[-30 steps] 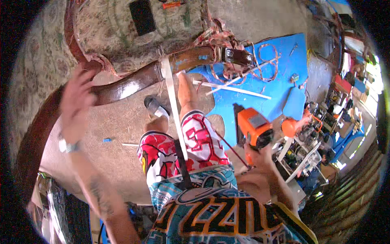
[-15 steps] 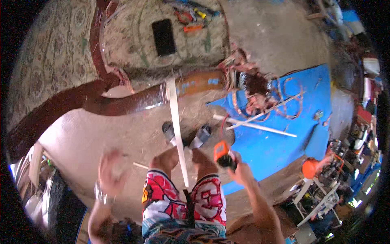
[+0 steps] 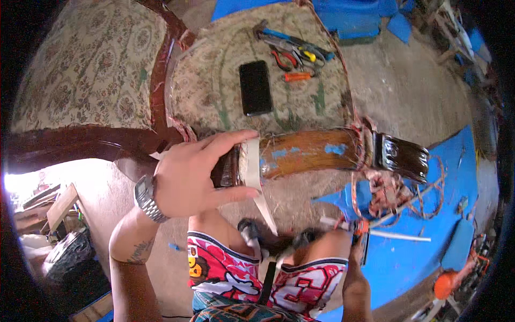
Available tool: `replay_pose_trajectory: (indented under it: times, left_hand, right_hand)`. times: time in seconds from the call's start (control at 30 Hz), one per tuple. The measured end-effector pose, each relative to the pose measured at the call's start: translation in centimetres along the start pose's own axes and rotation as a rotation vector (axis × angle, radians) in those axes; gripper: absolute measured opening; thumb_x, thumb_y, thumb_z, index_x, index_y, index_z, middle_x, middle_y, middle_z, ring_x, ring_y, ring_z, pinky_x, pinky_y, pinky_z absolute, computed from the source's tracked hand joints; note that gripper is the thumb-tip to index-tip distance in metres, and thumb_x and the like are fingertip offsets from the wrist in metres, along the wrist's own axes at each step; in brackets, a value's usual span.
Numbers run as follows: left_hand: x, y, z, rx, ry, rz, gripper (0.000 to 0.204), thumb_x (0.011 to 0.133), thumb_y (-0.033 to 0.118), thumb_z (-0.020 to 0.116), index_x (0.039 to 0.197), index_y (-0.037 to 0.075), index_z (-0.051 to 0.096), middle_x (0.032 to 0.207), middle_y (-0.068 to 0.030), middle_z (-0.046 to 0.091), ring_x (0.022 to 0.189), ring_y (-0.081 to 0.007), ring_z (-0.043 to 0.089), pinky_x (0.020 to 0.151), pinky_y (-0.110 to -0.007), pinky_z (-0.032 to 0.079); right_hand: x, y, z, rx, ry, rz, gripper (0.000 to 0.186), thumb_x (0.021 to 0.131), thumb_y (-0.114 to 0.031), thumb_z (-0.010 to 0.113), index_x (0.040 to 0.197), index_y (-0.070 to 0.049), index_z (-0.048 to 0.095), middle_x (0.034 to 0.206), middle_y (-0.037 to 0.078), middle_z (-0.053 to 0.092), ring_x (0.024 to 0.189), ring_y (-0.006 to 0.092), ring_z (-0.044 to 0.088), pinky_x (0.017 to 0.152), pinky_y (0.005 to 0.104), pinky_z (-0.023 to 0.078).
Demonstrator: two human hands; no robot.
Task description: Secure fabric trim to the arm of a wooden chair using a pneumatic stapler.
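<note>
My left hand, with a metal watch on its wrist, lies across the dark wooden rail of an upholstered frame. Its index finger and thumb are stretched apart, their tips touching a white strip laid over the rail. The strip's lower end hangs down, pointed, toward my knees. Beside my right knee, my right hand is closed on an orange-and-black tool; its fingers are mostly hidden and the tool's kind is unclear.
On the floral seat lie a black phone, pliers, an orange-handled tool and a hammer. Blue sheeting covers floor at right, with white strips and torn material over it.
My left hand has moved up and right from the air onto the rail and strip. My right hand has carried the orange-and-black tool right, beside my knee. The view has shifted.
</note>
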State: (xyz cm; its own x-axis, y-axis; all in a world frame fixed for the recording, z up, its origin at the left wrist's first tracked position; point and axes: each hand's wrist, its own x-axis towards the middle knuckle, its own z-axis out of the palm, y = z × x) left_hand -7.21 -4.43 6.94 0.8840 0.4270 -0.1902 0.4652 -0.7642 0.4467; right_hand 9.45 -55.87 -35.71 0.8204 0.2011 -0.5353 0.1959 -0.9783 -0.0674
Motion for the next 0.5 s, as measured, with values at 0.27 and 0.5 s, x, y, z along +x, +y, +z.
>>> replay_pose_trajectory:
  times: [0.27,0.5]
  left_hand:
    - [-1.1,0.1,1.1,0.153,0.115,0.06,0.077,0.065,0.045,0.074,0.125,0.006,0.045,0.102,-0.0171,0.061,0.092,-0.0364,0.059,0.079,-0.039,0.046]
    - [-3.0,-2.1,0.4,0.077,0.07,0.091,0.07,0.075,0.048,0.063,0.127,0.008,0.041,0.099,-0.0192,0.059,0.092,-0.0311,0.058,0.078,-0.038,0.045]
  right_hand:
    - [12.0,-6.7,10.7,0.32,0.395,-0.056,0.074,0.076,-0.044,0.06,0.133,-0.006,0.032,0.089,0.024,0.06,0.076,0.0418,0.059,0.071,0.0485,0.046]
    - [3.5,-8.2,1.2,0.985,0.625,-0.108,0.034,0.088,-0.02,0.053,0.111,0.005,0.05,0.101,0.02,0.058,0.085,0.0253,0.06,0.075,0.0332,0.048]
